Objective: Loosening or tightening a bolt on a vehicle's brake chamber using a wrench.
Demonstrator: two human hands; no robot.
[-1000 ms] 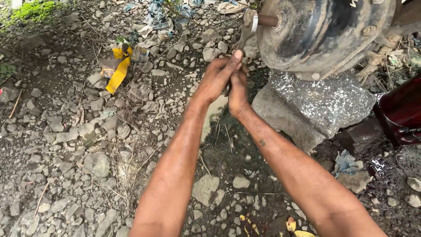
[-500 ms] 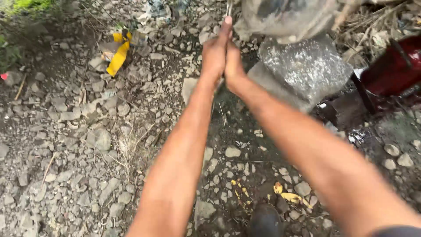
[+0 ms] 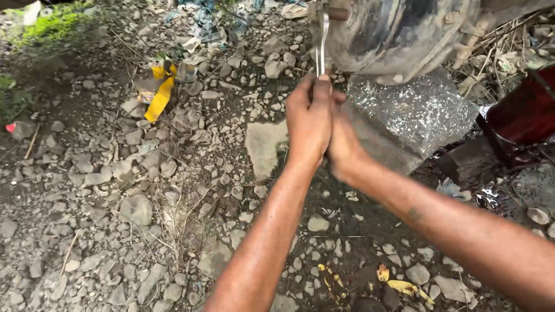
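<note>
Since the earlier frame the two hands have drawn back a little from the wheel hub, so the wrench that was mostly hidden above them now shows nearly its whole length. The left hand [image 3: 309, 118] and right hand [image 3: 342, 136] are pressed together, both wrapped in a fist round the lower end of a flat steel wrench [image 3: 322, 43]. The wrench stands almost upright, and its top end sits on a rusty stud [image 3: 332, 13] jutting from the left side of the grimy hub [image 3: 404, 32], at the top edge of the gravel ground [image 3: 115, 190].

Judging by this, the work is in mid-turn: the wrench is seated and gripped, the fastener is on its stud, and nothing loosened or removed lies nearby. Whether it is being tightened or undone cannot be told.

A large grey stone block [image 3: 410, 121] props the hub from beneath. A yellow strap [image 3: 159, 95] lies among the stones toward the upper left, and a dark red container [image 3: 523, 124] sits at the right edge.
</note>
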